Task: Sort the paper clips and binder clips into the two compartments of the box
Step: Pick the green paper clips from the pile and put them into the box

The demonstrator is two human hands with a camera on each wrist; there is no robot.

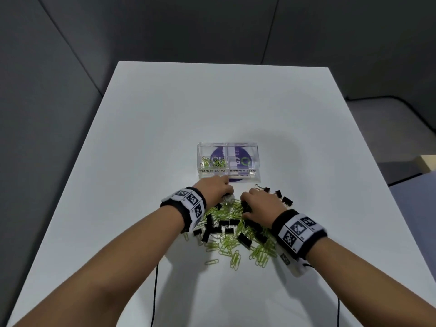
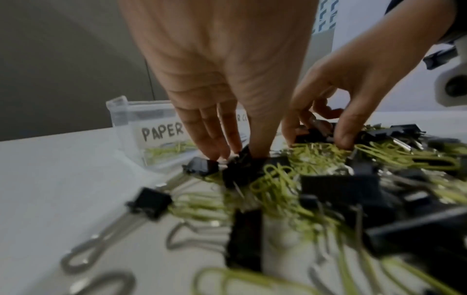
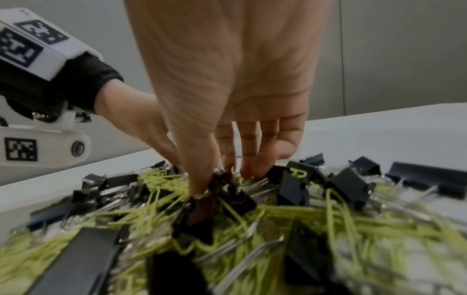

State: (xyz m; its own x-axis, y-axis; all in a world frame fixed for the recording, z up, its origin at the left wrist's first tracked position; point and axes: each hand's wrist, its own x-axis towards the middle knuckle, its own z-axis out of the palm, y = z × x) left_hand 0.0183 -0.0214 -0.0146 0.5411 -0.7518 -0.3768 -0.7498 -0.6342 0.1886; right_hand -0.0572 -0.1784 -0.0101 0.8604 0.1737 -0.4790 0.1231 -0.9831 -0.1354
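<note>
Green paper clips [image 1: 232,250] tangle with black binder clips [image 1: 213,228]; both hands' fingers [image 2: 220,137] dig in, grasp unclear.

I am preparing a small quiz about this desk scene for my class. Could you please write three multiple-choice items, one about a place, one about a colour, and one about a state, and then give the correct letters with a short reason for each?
1. Where does the clear box stand compared with the mixed pile?
A. Beyond the pile, farther from the person
B. Under the pile
C. Right of the pile, at the table edge

2. What colour are the paper clips in the box?
A. Red
B. Yellow-green
C. Blue

3. What is the state of the compartment labelled BINDER CLIPS?
A. Full of black clips
B. Closed by a lid
C. No clips seen in it

Answers: 1 A, the head view shows the box beyond both hands; 2 B, they match the clips in the pile; 3 C, only the purple print shows through it.
</note>
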